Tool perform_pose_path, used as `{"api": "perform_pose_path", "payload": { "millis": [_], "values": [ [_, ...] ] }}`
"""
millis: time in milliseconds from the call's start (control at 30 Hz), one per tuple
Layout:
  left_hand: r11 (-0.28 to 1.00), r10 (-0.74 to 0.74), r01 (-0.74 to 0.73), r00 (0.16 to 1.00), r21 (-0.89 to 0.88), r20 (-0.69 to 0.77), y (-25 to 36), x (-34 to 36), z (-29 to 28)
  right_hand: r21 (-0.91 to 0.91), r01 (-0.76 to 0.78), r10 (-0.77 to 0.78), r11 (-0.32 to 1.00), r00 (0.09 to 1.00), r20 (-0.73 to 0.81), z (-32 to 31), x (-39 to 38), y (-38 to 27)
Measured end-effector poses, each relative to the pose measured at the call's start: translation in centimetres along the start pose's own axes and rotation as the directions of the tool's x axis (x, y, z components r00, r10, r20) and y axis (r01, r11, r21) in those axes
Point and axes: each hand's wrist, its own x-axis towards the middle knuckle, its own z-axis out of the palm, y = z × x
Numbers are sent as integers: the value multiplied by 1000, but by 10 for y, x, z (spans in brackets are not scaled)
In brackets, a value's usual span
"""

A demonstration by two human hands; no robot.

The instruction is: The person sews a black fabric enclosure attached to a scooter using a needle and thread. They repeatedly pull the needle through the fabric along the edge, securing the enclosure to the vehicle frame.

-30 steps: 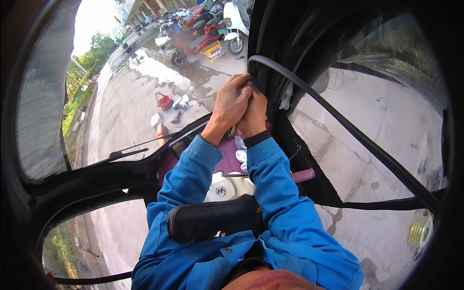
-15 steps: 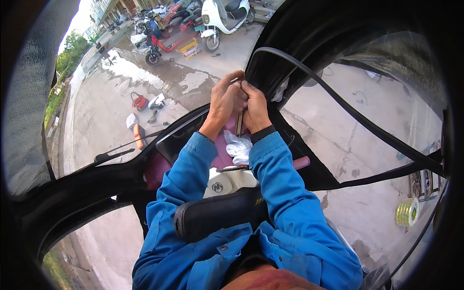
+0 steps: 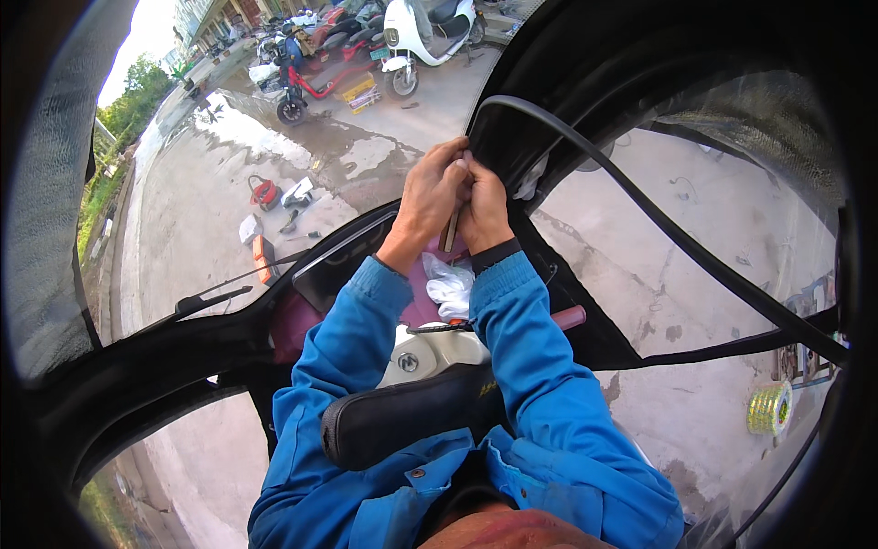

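My left hand point(image 3: 430, 197) and my right hand point(image 3: 485, 201) are closed together at the edge of a black vehicle frame point(image 3: 521, 73), fingers overlapping. A narrow brownish metal piece point(image 3: 448, 234) hangs from between them; which hand grips it, and what my fingertips hold, I cannot make out. A curved black rubber strip point(image 3: 640, 201) arches away just above and right of them. Below lie a pink panel point(image 3: 416, 288), a crumpled white bag point(image 3: 448, 279), a white handlebar cover point(image 3: 412, 352) and a long black pouch point(image 3: 402, 416) between my forearms.
A pink handlebar grip point(image 3: 569, 317) sticks out at the right. Beyond the windscreen opening are parked scooters point(image 3: 428, 32), a red round object point(image 3: 264, 192), an orange box point(image 3: 262, 256) and scattered items on the pavement point(image 3: 183, 256). A shiny tape roll point(image 3: 768, 407) lies lower right.
The outside scene has shifted leftward as the view moved. My hands have moved slightly left and shifted their fingers; more of the metal piece and the white bag now shows beneath them.
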Motion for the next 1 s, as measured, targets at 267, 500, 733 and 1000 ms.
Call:
{"api": "perform_pose_path", "payload": {
  "millis": [267, 500, 733, 1000],
  "values": [
    [976, 74, -83, 996, 199, 53, 25, 6, 3, 79, 180, -181, 980, 983, 5, 6, -3, 16],
    [989, 103, -112, 991, 101, 88, 13, 3, -5, 35, 208, -208, 977, 978, 0, -3, 7, 21],
    [919, -245, 258, 966, -299, 82, -12, -17, 3, -264, 35, -36, 964, 999, 0, -18, -14, 5],
    [982, 93, -104, 993, -159, -73, -16, -17, -6, -196, 45, -47, 980, 999, -4, -5, -4, 5]
  ]
}}
